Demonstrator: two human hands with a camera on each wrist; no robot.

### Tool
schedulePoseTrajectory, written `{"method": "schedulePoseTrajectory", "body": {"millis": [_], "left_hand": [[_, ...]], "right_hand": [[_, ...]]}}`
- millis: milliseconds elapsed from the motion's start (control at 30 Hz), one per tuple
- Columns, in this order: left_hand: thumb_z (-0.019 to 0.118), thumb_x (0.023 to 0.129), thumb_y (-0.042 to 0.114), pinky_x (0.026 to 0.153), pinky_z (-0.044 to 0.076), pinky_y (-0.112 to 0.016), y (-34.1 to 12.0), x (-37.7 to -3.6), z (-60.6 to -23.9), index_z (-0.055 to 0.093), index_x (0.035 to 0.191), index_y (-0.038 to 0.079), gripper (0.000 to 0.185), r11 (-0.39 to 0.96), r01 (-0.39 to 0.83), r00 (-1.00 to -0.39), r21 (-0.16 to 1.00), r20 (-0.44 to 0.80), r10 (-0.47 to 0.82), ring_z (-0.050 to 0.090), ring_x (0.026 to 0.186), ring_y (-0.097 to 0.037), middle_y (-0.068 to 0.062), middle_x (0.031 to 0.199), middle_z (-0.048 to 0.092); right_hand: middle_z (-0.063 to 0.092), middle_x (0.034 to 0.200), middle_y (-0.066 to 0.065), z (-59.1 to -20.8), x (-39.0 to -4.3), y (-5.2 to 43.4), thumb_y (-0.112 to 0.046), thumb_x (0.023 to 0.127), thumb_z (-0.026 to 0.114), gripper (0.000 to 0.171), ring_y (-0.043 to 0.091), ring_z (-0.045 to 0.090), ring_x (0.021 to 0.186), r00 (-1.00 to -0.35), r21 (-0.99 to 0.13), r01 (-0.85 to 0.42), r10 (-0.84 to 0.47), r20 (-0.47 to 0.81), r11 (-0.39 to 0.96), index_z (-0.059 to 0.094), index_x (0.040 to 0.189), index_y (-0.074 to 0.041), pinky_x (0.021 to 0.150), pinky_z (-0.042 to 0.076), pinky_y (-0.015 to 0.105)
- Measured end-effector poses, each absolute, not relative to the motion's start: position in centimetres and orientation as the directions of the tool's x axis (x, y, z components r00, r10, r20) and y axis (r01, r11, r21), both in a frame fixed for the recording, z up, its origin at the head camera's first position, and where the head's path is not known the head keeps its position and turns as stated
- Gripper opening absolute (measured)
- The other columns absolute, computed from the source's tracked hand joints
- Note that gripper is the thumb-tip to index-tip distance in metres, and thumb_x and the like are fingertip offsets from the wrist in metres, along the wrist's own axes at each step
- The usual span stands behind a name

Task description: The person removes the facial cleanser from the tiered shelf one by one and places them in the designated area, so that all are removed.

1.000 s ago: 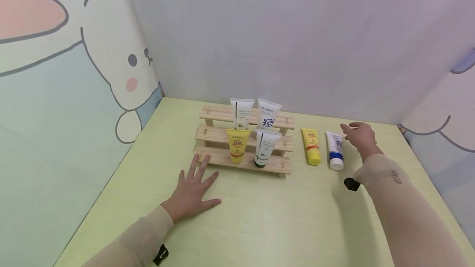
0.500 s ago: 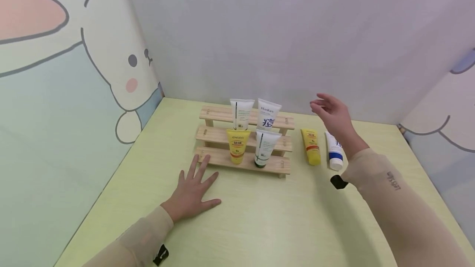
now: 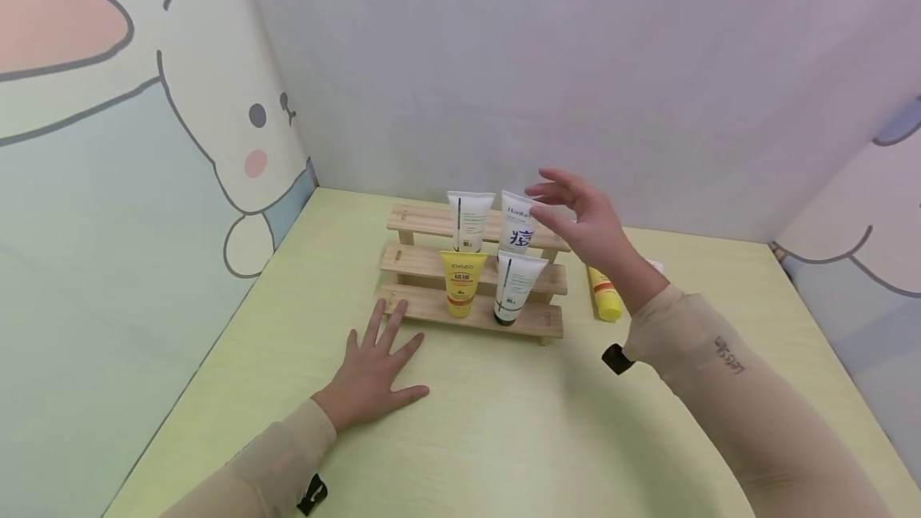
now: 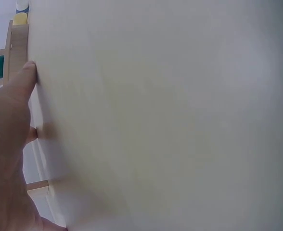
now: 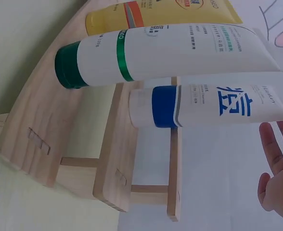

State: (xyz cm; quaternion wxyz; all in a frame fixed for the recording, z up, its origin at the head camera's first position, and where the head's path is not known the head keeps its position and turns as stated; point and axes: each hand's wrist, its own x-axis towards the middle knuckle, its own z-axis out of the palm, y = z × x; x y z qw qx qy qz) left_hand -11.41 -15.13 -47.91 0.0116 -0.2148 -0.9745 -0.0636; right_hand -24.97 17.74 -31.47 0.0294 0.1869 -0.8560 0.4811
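A three-step wooden rack [image 3: 413, 306] holds several upright squeeze tubes. My right hand [image 3: 586, 222] is at the top of the white tube with blue characters [image 3: 514, 238], thumb and fingers apart near its flat end; whether they touch it I cannot tell. In the right wrist view this tube [image 5: 211, 107] stands on the middle step, its end by my fingers [image 5: 272, 147]. A white tube with a green cap [image 3: 515, 286] and a yellow tube [image 3: 461, 282] stand on the lowest step. Another white tube [image 3: 468, 222] is behind them. My left hand [image 3: 370, 378] lies spread on the table, fingertips at the rack's front left edge.
Right of the rack a yellow tube [image 3: 604, 296] lies on the pale table [image 3: 475, 430], partly behind my right forearm. Another white tube there is almost hidden by the arm. A grey wall [image 3: 576, 86] rises behind, with a cartoon-printed wall [image 3: 86, 262] at the left.
My right hand has moved left from above the lying tubes to the top of the white tube with blue characters. My left hand and the rack have stayed put.
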Motion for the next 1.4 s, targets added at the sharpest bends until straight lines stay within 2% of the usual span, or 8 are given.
{"method": "schedulePoseTrajectory", "body": {"millis": [367, 833, 933, 1000, 1100, 1167, 1333, 1400], "left_hand": [[0.053, 0.083, 0.075, 0.095, 0.032, -0.079, -15.0, -11.4, -47.9, 0.048, 0.144, 0.026, 0.079, 0.899, 0.423, -0.906, 0.117, 0.054, 0.419, -0.003, 0.151, -0.044, -0.012, 0.166, 0.001], [0.053, 0.082, 0.075, 0.096, 0.031, -0.079, -15.1, -11.5, -48.3, 0.046, 0.145, 0.027, 0.080, 0.902, 0.414, -0.910, 0.125, 0.048, 0.411, -0.006, 0.151, -0.043, -0.011, 0.166, -0.002], [0.053, 0.083, 0.075, 0.097, 0.031, -0.079, -15.0, -11.4, -48.3, 0.046, 0.146, 0.027, 0.079, 0.902, 0.412, -0.911, 0.129, 0.044, 0.409, -0.006, 0.151, -0.043, -0.011, 0.166, -0.002], [0.053, 0.083, 0.074, 0.097, 0.031, -0.079, -15.0, -11.3, -48.3, 0.047, 0.145, 0.027, 0.079, 0.902, 0.411, -0.911, 0.135, 0.045, 0.409, -0.006, 0.151, -0.043, -0.011, 0.166, -0.001], [0.054, 0.082, 0.074, 0.097, 0.030, -0.079, -15.0, -11.3, -48.2, 0.047, 0.145, 0.026, 0.079, 0.901, 0.411, -0.912, 0.140, 0.046, 0.408, -0.006, 0.151, -0.043, -0.011, 0.166, -0.001], [0.054, 0.083, 0.074, 0.097, 0.030, -0.079, -15.0, -11.3, -48.2, 0.046, 0.146, 0.026, 0.079, 0.902, 0.410, -0.912, 0.135, 0.044, 0.408, -0.006, 0.151, -0.043, -0.011, 0.166, -0.001], [0.053, 0.082, 0.075, 0.097, 0.030, -0.079, -15.1, -11.4, -48.1, 0.046, 0.146, 0.026, 0.080, 0.903, 0.410, -0.912, 0.125, 0.043, 0.408, -0.006, 0.151, -0.043, -0.011, 0.166, -0.002], [0.053, 0.082, 0.075, 0.097, 0.030, -0.079, -15.2, -11.5, -48.1, 0.046, 0.146, 0.026, 0.080, 0.903, 0.412, -0.911, 0.124, 0.046, 0.410, -0.006, 0.151, -0.043, -0.011, 0.166, -0.001]], "right_hand": [[0.066, 0.131, 0.004, -32.4, -25.0, 16.7, -0.038, 0.092, 0.066, 0.056, 0.022, 0.045, 0.137, -0.959, -0.837, -0.263, -0.222, 0.174, 0.480, 0.045, 0.144, -0.031, 0.117, 0.026, 0.057], [0.069, 0.125, 0.008, -32.8, -24.7, 16.6, -0.032, 0.093, 0.066, 0.056, 0.020, 0.053, 0.132, -0.958, -0.864, -0.284, -0.164, 0.236, 0.415, 0.043, 0.145, -0.030, 0.118, 0.027, 0.052], [0.070, 0.123, 0.009, -32.7, -24.5, 17.2, -0.032, 0.093, 0.066, 0.059, 0.017, 0.059, 0.124, -0.960, -0.864, -0.281, -0.145, 0.241, 0.419, 0.041, 0.146, -0.031, 0.113, 0.034, 0.044], [0.071, 0.121, 0.008, -32.5, -24.5, 17.9, -0.031, 0.093, 0.066, 0.060, 0.013, 0.062, 0.115, -0.962, -0.870, -0.274, -0.125, 0.244, 0.411, 0.040, 0.147, -0.031, 0.102, 0.043, 0.034], [0.072, 0.116, 0.002, -31.8, -24.2, 19.4, -0.030, 0.093, 0.065, 0.063, 0.005, 0.064, 0.103, -0.968, -0.878, -0.252, -0.090, 0.236, 0.408, 0.036, 0.149, -0.030, 0.082, 0.046, 0.021], [0.073, 0.111, -0.005, -31.2, -23.9, 20.8, -0.031, 0.094, 0.065, 0.066, 0.001, 0.064, 0.099, -0.975, -0.885, -0.221, -0.060, 0.216, 0.411, 0.032, 0.151, -0.031, 0.077, 0.048, 0.015], [0.070, 0.101, -0.020, -30.0, -23.7, 25.6, -0.033, 0.094, 0.063, 0.071, -0.004, 0.065, 0.096, -0.985, -0.878, -0.155, -0.001, 0.174, 0.454, 0.025, 0.154, -0.029, 0.083, 0.048, 0.008], [0.068, 0.100, -0.023, -29.8, -23.6, 27.9, -0.037, 0.094, 0.061, 0.072, -0.006, 0.064, 0.095, -0.988, -0.858, -0.122, 0.025, 0.155, 0.500, 0.022, 0.155, -0.030, 0.088, 0.048, 0.012]]}}
